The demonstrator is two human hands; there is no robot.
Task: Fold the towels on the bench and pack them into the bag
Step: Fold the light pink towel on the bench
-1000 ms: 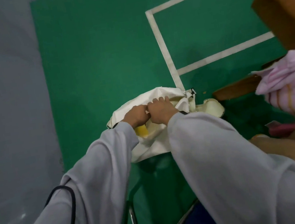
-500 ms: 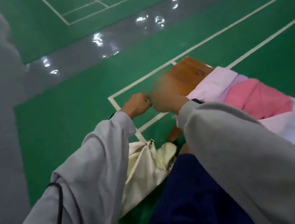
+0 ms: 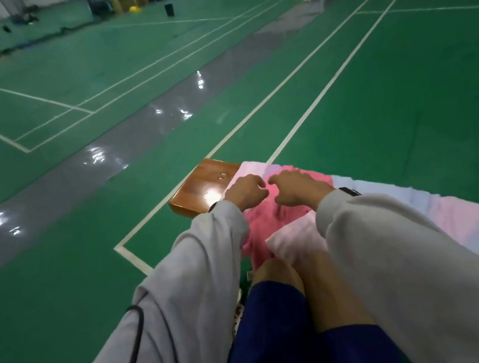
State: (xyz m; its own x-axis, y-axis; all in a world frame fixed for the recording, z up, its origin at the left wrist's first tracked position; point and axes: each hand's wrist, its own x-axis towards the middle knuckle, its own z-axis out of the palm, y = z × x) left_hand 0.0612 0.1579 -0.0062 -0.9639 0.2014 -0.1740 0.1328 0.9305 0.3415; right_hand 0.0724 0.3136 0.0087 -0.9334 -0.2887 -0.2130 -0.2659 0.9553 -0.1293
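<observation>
Over the pink towel, left hand and right hand hang curled.

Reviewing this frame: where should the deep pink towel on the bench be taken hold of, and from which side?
Probably its far edge, pinched from above, one hand toward each end. The deep pink towel lies rumpled atop paler ones with that edge exposed, while a pale towel overlaps its near side. The left hand and right hand hover right there.
</observation>
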